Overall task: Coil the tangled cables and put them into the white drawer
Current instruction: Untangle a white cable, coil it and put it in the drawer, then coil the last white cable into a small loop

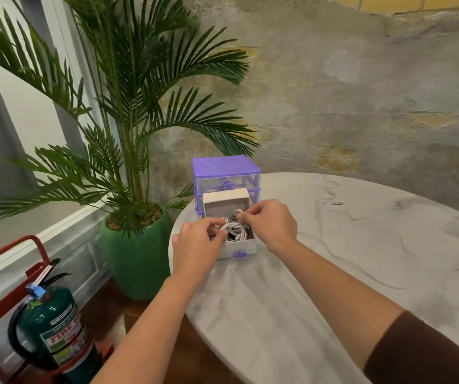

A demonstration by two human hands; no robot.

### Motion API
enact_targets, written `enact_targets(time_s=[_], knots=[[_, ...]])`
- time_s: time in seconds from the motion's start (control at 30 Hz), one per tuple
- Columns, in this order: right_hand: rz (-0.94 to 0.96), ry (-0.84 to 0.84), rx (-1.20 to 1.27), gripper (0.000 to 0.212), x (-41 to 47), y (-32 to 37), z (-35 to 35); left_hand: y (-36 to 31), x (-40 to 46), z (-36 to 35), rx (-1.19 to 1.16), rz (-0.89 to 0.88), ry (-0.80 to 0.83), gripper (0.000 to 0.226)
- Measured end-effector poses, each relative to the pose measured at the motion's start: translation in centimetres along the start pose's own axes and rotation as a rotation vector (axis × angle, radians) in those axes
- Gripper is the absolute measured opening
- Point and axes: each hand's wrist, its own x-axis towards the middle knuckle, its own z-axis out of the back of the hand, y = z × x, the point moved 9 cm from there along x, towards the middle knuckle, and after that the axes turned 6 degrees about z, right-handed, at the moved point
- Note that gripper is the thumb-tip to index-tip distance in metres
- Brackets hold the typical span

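A fire extinguisher (pixel 54 332), dark green with a red and white label, stands in a red metal frame (pixel 4 275) far to the left of the drawer and lower down, on the floor. Between it and the drawer stands a palm plant (pixel 128 106) in a glossy green pot (pixel 137 259), close to the left of the table's edge.

The white drawer (pixel 239 249) is pulled out toward the person and rests on the marble table (pixel 292 314), its purple handle facing forward. Just behind it is the purple drawer unit (pixel 227 173) it came from, with clear fronts. Inside the drawer lie coiled white cables (pixel 232 230), filling its front half.

The left hand (pixel 197 245) reaches over the drawer's left front corner, fingers curled down into the drawer and onto the coils; whether they pinch a cable or only press on it cannot be told. The right hand (pixel 271 224) comes over the drawer's right side, thumb and forefinger pinching a loop of cable at the top of the pile, the other fingers curled.

To the right of the drawer a thin loose cable (pixel 388 239) trails in wide loops across the table, well apart from the drawer. A brown sleeve (pixel 427 353) covers the right upper arm.
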Motion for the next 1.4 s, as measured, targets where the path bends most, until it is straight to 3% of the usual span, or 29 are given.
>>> enact_targets(time_s=[0.17, 0.4, 0.53, 0.67, 0.77, 1.0, 1.1, 1.23, 1.4], knots=[[0.051, 0.006, -0.113, 0.022, 0.2, 0.7, -0.5, -0.1, 0.0, 0.1, -0.004, 0.019, 0.001, 0.011], [0.032, 0.156, 0.073, 0.017, 0.5, 0.0, -1.9, -0.6, 0.2, 0.3, 0.072, -0.003, -0.006, 0.015], [0.003, 0.127, 0.165, 0.024, 0.5, -1.3, -0.8, -1.8, 0.4, 0.1, 0.145, -0.02, -0.007, 0.016], [-0.021, 0.072, 0.194, 0.017, 0.3, -4.1, 1.4, -4.0, 0.1, -0.6, 0.191, -0.11, -0.055, 0.019], [-0.046, 0.037, 0.11, 0.014, 0.1, -7.5, 3.6, -6.5, -0.6, -2.2, 0.106, -0.211, -0.033, 0.018], [-0.045, 0.056, -0.345, 0.026, -1.8, -14.2, 6.8, -10.9, -2.8, -8.9, 0.086, -0.368, 0.136, 0.02], [-0.034, -0.011, -0.294, 0.019, -1.8, -15.1, 7.8, -12.3, -3.5, -10.7, 0.149, -0.436, 0.158, 0.019], [-0.093, 0.045, -0.245, 0.033, -1.5, -16.5, 8.6, -14.9, -3.7, -11.8, 0.262, -0.543, 0.068, 0.017], [-0.141, 0.122, -0.054, 0.026, -1.0, -18.1, 9.8, -16.7, -3.8, -16.4, 0.275, -0.513, 0.353, 0.031]])
